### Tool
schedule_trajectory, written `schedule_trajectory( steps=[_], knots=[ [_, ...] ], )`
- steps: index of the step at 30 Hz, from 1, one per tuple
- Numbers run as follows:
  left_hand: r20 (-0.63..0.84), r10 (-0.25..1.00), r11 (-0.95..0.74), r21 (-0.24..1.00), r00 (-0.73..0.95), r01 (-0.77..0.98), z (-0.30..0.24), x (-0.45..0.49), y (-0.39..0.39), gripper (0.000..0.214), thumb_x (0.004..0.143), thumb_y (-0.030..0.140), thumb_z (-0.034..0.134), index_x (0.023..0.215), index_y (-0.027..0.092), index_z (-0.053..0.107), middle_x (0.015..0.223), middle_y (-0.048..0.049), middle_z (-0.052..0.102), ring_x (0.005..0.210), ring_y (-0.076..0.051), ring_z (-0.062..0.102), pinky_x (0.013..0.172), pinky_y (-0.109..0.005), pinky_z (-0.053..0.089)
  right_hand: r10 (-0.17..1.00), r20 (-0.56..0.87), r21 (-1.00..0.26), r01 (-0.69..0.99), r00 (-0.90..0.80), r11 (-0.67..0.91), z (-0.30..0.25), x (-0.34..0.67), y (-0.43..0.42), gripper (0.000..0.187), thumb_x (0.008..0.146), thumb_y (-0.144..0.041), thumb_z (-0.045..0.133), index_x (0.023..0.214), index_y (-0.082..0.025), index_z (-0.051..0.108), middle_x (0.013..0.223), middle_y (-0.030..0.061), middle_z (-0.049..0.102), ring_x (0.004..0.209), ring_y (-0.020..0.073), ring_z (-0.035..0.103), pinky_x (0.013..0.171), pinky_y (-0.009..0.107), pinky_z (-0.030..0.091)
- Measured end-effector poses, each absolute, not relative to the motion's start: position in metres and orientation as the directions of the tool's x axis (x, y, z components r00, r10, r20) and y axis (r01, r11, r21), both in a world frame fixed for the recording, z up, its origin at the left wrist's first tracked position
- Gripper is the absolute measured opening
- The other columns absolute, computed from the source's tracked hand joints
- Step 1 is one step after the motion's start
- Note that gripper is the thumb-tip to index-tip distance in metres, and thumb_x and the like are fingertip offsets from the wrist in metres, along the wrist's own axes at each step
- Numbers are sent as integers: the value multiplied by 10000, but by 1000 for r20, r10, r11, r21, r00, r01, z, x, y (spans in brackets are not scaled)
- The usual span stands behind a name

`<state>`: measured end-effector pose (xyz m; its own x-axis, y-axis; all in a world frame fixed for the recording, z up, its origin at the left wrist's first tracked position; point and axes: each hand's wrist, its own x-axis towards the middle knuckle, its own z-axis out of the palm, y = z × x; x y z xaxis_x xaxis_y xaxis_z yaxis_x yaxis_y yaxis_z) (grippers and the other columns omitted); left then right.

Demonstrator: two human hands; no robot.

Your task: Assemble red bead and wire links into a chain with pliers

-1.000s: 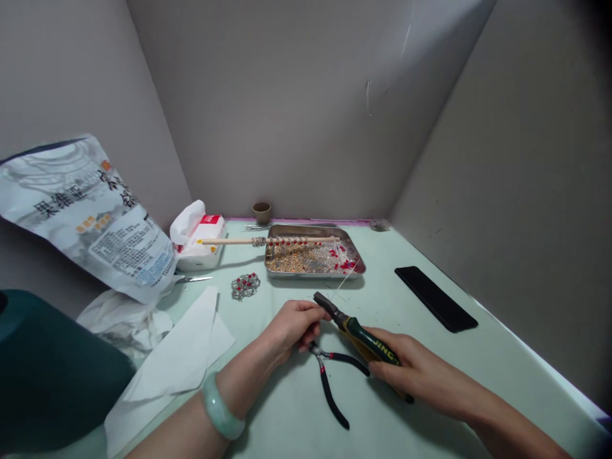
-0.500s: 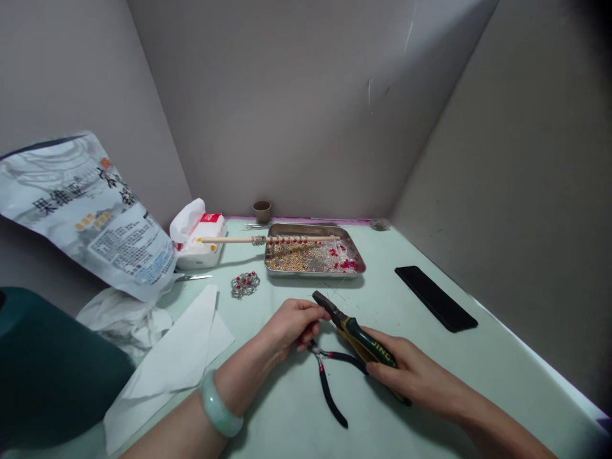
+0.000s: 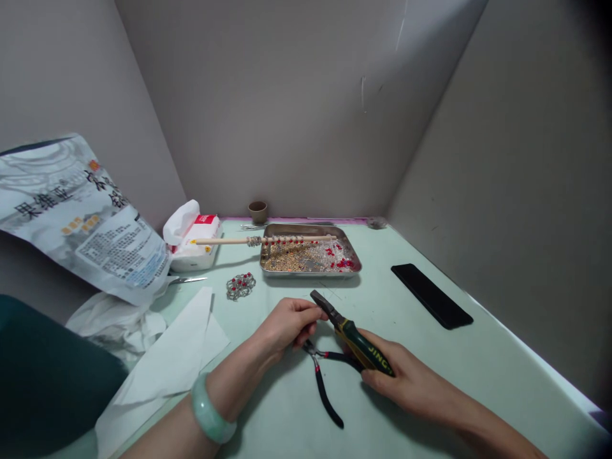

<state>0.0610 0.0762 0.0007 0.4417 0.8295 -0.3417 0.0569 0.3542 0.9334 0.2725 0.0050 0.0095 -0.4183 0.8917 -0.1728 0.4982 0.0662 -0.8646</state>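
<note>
My right hand [image 3: 404, 382] grips green-and-yellow handled pliers [image 3: 356, 338], jaws pointing up-left toward my left hand. My left hand [image 3: 287, 324], with a pale green bangle [image 3: 208, 417] on its wrist, pinches something very small right at the plier jaws; what it is cannot be made out. Under both hands lies a second pair of pliers [image 3: 325, 382] with black and red handles, flat on the pale green table [image 3: 430, 344].
A metal tray [image 3: 354, 258] of gold and red beads sits behind, a wooden stick [image 3: 224, 241] with beads across it. A silver-and-red beaded piece [image 3: 240, 285], scissors [image 3: 189, 279], tissue box [image 3: 194, 239], printed bag [image 3: 81, 220], white paper [image 3: 176, 357], small cup [image 3: 257, 211], black phone [image 3: 430, 295].
A thin wire that rose from the plier jaws toward the tray one second ago is no longer visible. Both hands stay together with little shift; the view moved slightly.
</note>
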Motion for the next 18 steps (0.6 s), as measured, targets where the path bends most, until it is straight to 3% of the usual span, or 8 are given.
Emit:
schedule_trajectory(
  steps=[7, 13, 18],
  knots=[
    [-298, 828, 293, 952, 475, 86, 6, 59, 75, 256, 776, 339, 584, 833, 105, 673, 509, 45, 469, 340, -34, 305, 349, -211, 205, 893, -205, -888, 459, -401, 2, 11, 272, 2, 407, 730, -125, 529, 1130, -180, 579, 919, 26, 595, 828, 180, 524, 749, 280, 444],
    [-268, 819, 190, 961, 508, 201, 10, 56, 78, 267, 781, 344, 560, 843, 108, 671, 506, 44, 478, 333, -38, 315, 355, -213, 196, 923, -156, -882, 470, -351, 30, 9, 269, -2, 488, 735, -119, 530, 1216, -200, 535, 995, 37, 628, 881, 206, 558, 793, 321, 451],
    [-266, 818, 137, 951, 510, 276, 17, 55, 77, 285, 788, 378, 549, 833, 120, 662, 500, 51, 471, 350, -43, 304, 368, -209, 195, 939, -61, -895, 436, -337, 98, 9, 266, -7, 568, 731, -83, 527, 1280, -224, 498, 1181, 60, 590, 1045, 225, 545, 942, 363, 410]
  ],
)
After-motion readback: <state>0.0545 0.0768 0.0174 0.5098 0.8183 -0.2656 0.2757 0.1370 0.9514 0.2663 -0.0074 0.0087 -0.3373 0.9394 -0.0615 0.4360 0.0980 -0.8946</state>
